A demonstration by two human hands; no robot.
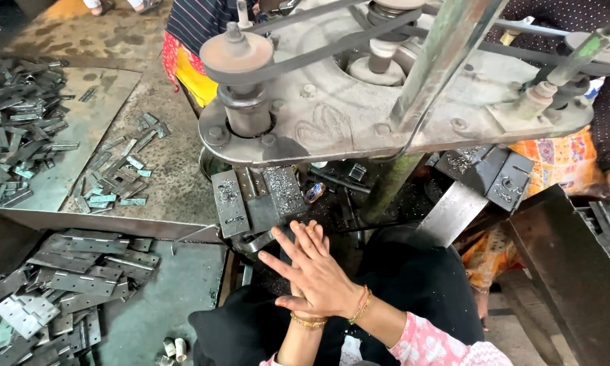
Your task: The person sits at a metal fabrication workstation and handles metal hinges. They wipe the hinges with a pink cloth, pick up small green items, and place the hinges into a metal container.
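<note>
Two hands are seen low in the middle, pressed together palm to palm, one over the other. The right hand lies on top, fingers spread flat and pointing far-left; nothing is grasped by it. The left hand is mostly hidden beneath it, so whether anything is held between the palms cannot be told. Bangles are worn on both wrists, and pink sleeves show at the near edge.

Just beyond the fingertips a small work plate is set under the grey machine head, with metal filings scattered on it. A rusty pulley with a dark belt sits on the head's left end.

To the near left, a heap of grey hinge plates is piled on a metal sheet. More plates are strewn far left on the floor. Other people's clothing is visible beyond the machine and at the right.
</note>
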